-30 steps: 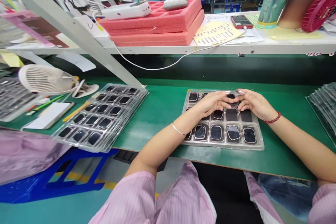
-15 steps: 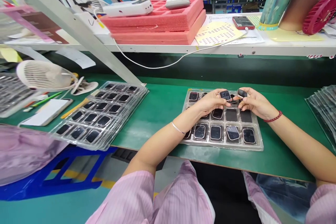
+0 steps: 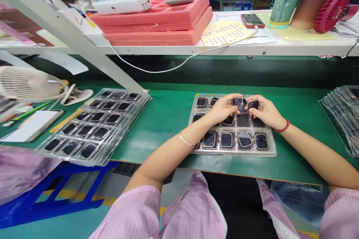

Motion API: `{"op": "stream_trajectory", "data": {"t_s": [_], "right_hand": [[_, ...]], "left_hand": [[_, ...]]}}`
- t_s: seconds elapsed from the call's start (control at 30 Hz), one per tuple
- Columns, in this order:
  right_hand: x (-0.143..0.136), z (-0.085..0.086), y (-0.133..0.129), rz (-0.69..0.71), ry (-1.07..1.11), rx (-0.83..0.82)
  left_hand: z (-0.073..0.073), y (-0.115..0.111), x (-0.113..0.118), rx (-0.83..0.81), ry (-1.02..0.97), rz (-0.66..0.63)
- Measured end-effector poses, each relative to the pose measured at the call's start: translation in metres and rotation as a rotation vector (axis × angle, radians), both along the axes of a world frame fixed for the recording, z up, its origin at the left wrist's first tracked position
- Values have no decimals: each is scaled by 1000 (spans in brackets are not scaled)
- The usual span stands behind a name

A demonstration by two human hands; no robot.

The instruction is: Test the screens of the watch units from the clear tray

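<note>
My left hand (image 3: 225,107) pinches a small square dark glass piece (image 3: 238,102) over the back part of a clear plastic tray (image 3: 246,152). Close to its right, my right hand (image 3: 265,110) holds a second dark glass piece (image 3: 253,105) between thumb and fingers. Several similar pieces lie in the tray's compartments, and one in the front row (image 3: 245,139) sits tilted. Two compartments just below my hands show no glass piece. My wrists and fingers hide part of the tray.
Stacked trays of dark pieces (image 3: 98,118) lie left, beside a white fan (image 3: 30,82) and a notepad (image 3: 30,125). More clear trays (image 3: 340,114) stand right. Above runs a shelf edge (image 3: 174,50) with pink foam blocks (image 3: 151,26) and a hanging white cable (image 3: 168,71).
The view has shifted, so most things appear further left. Both glass pieces have been turned in my fingers and now show their dark faces more squarely.
</note>
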State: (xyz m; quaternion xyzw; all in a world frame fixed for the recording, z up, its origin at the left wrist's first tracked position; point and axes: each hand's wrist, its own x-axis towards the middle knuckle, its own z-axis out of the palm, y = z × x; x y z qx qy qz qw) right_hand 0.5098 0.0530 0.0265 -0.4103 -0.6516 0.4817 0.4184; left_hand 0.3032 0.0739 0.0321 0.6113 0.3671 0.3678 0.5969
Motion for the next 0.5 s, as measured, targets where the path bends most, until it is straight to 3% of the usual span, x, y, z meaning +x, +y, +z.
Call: {"op": "stream_trajectory", "data": {"t_s": [0.5], "right_hand": [[-1,0,0,14,-10,15]], "left_hand": [[1,-1,2,-4,26,11]]}}
